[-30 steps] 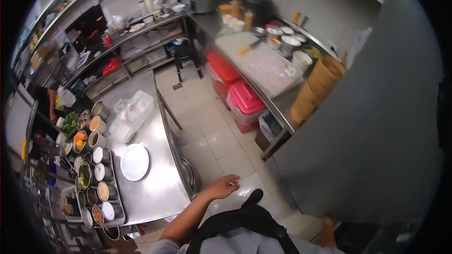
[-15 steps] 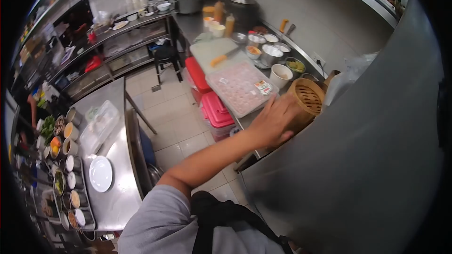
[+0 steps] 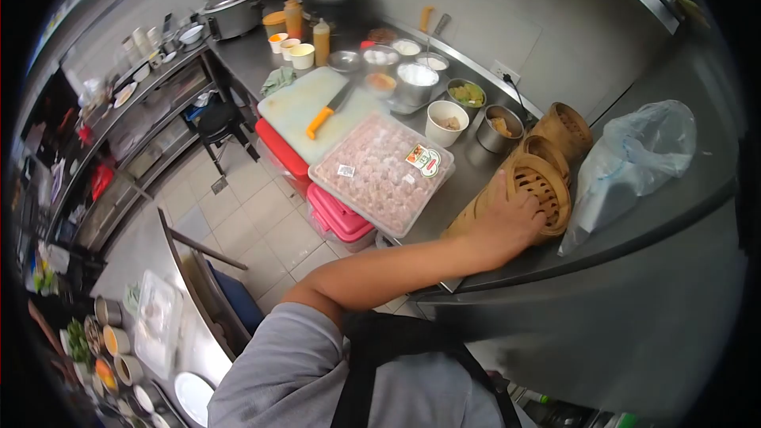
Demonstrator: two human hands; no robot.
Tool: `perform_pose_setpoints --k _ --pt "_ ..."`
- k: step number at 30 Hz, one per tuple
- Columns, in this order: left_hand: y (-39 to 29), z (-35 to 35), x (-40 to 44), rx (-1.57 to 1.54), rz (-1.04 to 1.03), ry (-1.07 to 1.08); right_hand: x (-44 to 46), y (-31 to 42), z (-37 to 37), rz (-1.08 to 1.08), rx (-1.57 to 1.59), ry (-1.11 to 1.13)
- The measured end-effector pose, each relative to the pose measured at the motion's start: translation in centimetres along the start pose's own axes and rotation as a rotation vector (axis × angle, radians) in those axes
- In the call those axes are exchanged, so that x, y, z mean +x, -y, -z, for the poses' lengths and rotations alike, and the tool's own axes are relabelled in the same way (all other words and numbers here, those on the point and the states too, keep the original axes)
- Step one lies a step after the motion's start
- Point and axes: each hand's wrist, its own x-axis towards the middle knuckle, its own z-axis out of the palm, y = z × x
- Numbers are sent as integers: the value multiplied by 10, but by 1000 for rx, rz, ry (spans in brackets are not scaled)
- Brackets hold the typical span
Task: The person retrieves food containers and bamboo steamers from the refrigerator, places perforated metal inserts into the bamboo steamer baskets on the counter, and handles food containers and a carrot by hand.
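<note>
My left hand (image 3: 511, 222) reaches across to the right, its fingers curled over the rim and slatted face of a bamboo steamer (image 3: 547, 190). That steamer is tipped on its side, with the slats facing right. More bamboo steamers (image 3: 561, 133) lie directly behind it. To their right is a crumpled clear plastic bag (image 3: 634, 150) on the steel surface. Left of the hand sits a clear-lidded tray (image 3: 376, 170) packed with pale pink pieces. My right hand is out of view.
An orange-handled knife (image 3: 321, 121) rests on a white cutting board (image 3: 297, 107). Bowls of ingredients (image 3: 418, 83) and squeeze bottles (image 3: 321, 43) stand along the back. Red and pink bins (image 3: 337, 214) are below the counter edge. Lower left, a steel table (image 3: 198, 333) holds containers.
My left hand has gone from open fingers beside the bamboo steamer to gripping its rim. The view has turned right, bringing more steamers and the whole plastic bag into sight.
</note>
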Motion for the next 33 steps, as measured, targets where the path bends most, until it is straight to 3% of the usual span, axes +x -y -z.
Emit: perform_pose_setpoints --k 1,2,3,4,5,8,11,16,17,19,22,23,25,27,30,31,32,33 --pt "1 -2 0 -8 36 32 19 42 23 -449 568 -164" --pt "1 -10 0 -53 51 3 45 103 116 -390 412 131" --pt "5 -9 -1 -71 45 11 52 178 228 -423 576 108" --pt "7 -3 -1 -96 17 27 68 197 246 -326 650 100" --pt "9 4 -2 -121 -12 42 84 231 287 -392 721 149" --pt "18 11 -1 -208 -41 76 117 299 360 -175 834 -120" --pt "24 10 1 -266 -37 32 130 342 426 -176 839 -150" --pt "49 30 15 -191 -88 -161 138 354 461 -60 759 -377" --pt "64 47 12 -141 -110 -167 137 351 464 2 777 -481" --pt "109 62 -1 -369 -89 -246 139 353 478 23 810 -577" --pt "182 98 -33 -153 7 -325 145 354 495 32 875 -630" --pt "207 109 -50 -23 58 -313 146 356 498 68 887 -673" --pt "247 123 -89 189 415 -168 148 354 499 108 914 -713" --pt "285 125 -125 256 741 -65 152 351 498 186 557 -1063" --pt "362 109 -199 322 813 -42 155 351 511 32 264 -1216" --pt "382 102 -221 411 799 -57 157 349 516 -40 144 -1196" --pt "415 93 -246 253 668 -143 160 349 520 -147 111 -1122" --pt "426 90 -262 422 783 -55 164 350 523 -254 64 -1022"
